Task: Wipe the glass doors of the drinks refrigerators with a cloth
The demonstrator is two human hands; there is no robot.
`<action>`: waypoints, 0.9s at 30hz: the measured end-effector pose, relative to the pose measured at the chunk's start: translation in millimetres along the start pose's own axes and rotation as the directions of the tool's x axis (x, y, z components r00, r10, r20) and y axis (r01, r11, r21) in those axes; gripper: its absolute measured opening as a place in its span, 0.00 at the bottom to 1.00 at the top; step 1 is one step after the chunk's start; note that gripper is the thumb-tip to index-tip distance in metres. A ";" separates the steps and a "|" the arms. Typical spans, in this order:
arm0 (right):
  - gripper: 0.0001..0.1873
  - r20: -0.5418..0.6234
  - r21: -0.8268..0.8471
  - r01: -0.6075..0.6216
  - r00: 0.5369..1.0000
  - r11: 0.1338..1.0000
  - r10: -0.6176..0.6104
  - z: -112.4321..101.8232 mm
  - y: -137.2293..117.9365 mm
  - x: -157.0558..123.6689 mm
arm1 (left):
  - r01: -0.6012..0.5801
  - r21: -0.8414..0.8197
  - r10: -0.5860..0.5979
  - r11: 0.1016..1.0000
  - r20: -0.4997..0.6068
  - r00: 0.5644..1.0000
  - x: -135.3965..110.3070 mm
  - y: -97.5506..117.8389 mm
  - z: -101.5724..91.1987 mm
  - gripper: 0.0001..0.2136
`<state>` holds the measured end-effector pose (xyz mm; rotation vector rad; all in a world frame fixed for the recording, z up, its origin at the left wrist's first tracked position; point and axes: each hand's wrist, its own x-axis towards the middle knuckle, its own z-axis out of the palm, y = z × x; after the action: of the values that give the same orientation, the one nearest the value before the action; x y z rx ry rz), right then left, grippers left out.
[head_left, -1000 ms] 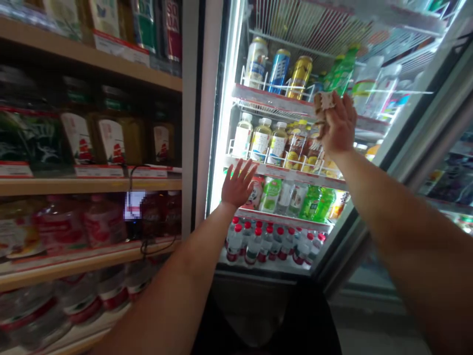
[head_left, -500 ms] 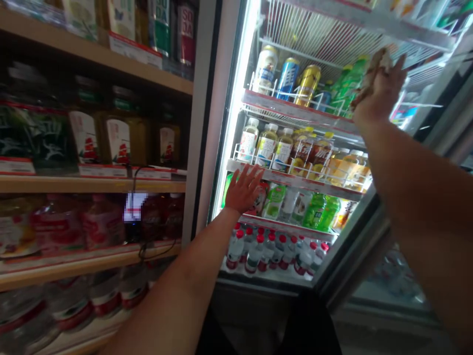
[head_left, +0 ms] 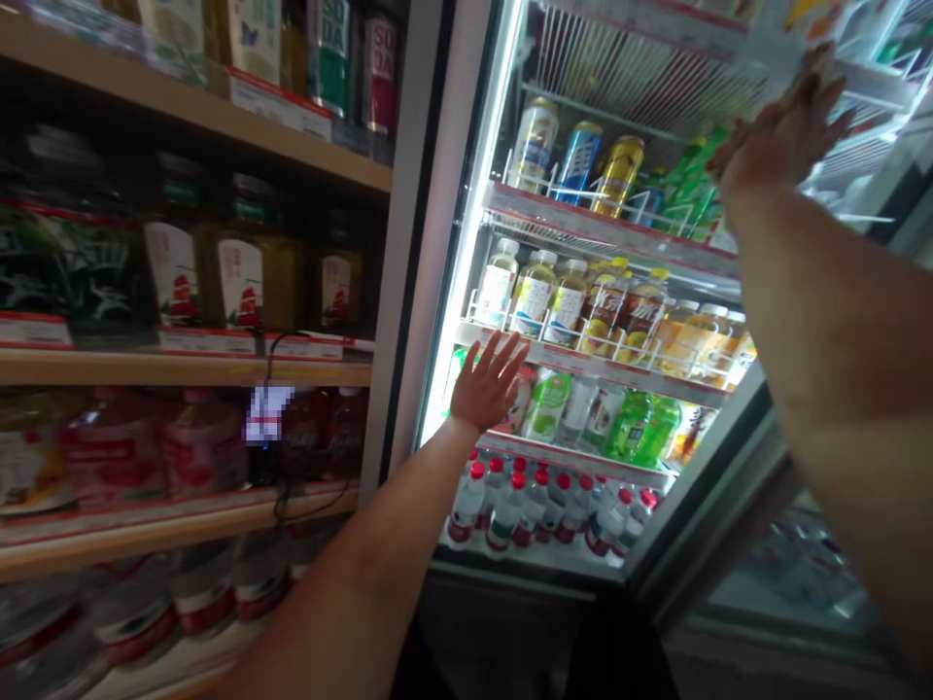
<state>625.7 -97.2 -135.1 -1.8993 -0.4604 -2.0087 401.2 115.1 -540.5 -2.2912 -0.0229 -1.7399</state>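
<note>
My left hand [head_left: 490, 381] is spread open, palm toward the fridge, at the front edge of a shelf [head_left: 583, 365]. Whether its fingertips touch that edge I cannot tell. Up at the right, my right hand [head_left: 783, 141] reaches into the lit fridge with a crumpled, brownish-white cloth [head_left: 816, 70] against its palm. Its fingers are partly spread, and blur hides how they grip. Just left of this hand stand green bottles [head_left: 689, 185], a gold can [head_left: 618, 175], a blue can [head_left: 579, 160] and a white can [head_left: 535, 141].
Bottled drinks [head_left: 535, 292] fill the middle fridge shelf, with green packs [head_left: 641, 428] below and red-capped water bottles [head_left: 506, 510] at the bottom. A metal door frame [head_left: 700, 510] slants along the right. Wooden shelves [head_left: 313, 369] with bottles and a dangling cable [head_left: 268, 360] stand left.
My right hand has moved up and to the right with the cloth. My left hand stays spread by the shelf edge. The view has shifted slightly.
</note>
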 end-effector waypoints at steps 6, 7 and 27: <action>0.44 0.295 0.183 -0.322 0.919 0.929 0.260 -66.8 -52.3 -11.5 | -0.009 -0.015 0.008 1.000 -0.003 1.000 0.0 -0.8 0.6 0.26; 0.44 0.313 0.200 -0.283 0.926 0.938 0.213 -73.9 -57.6 -15.9 | -0.004 -0.027 0.004 1.000 0.001 1.000 0.2 -0.8 0.5 0.26; 0.29 0.056 0.411 0.520 0.805 0.749 -0.590 -89.5 -73.3 -149.8 | 0.004 -0.061 -0.006 0.998 -0.029 1.000 0.9 -2.5 7.0 0.27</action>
<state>520.4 -69.3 -289.8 -1.8336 -1.5158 -1.8647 407.6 119.0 -540.8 -2.3097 0.0298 -1.7996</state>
